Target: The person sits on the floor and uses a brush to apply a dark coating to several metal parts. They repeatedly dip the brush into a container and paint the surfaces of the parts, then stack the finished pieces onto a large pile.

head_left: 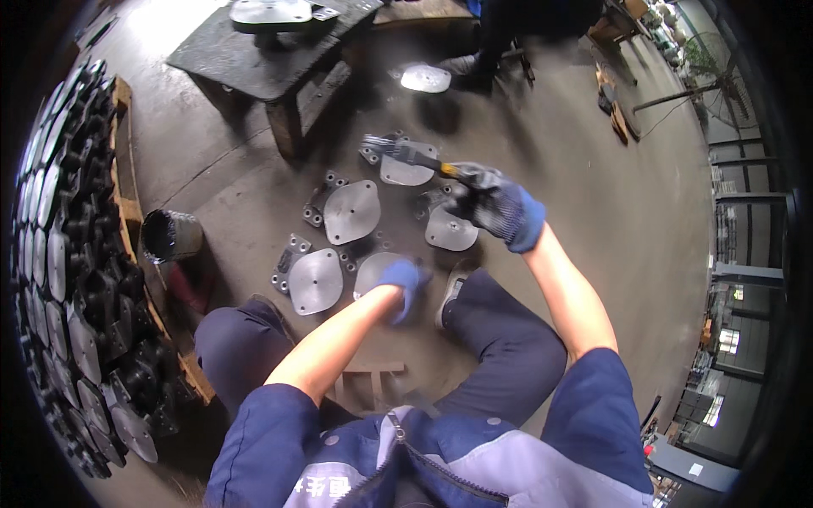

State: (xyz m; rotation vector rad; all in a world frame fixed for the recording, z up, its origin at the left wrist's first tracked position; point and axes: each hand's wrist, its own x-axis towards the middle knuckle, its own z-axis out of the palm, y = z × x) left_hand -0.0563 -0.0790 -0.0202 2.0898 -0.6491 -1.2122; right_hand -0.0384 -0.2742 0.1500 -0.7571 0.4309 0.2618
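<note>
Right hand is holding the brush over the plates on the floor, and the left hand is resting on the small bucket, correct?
Not quite. In the head view the left hand rests on a metal plate on the floor, not the bucket. The right hand does hold the brush.

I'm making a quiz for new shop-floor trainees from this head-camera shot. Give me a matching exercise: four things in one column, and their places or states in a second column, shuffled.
Things:
1. left hand
2. right hand
3. dark can
4. stacked metal parts

Places or states:
A. piled along the far left on a wooden pallet
B. gripping a brush over the farthest plate
C. resting on the nearest metal plate
D. standing on the floor beside the pallet, left of the plates

Pairs: 1-C, 2-B, 3-D, 4-A
</note>
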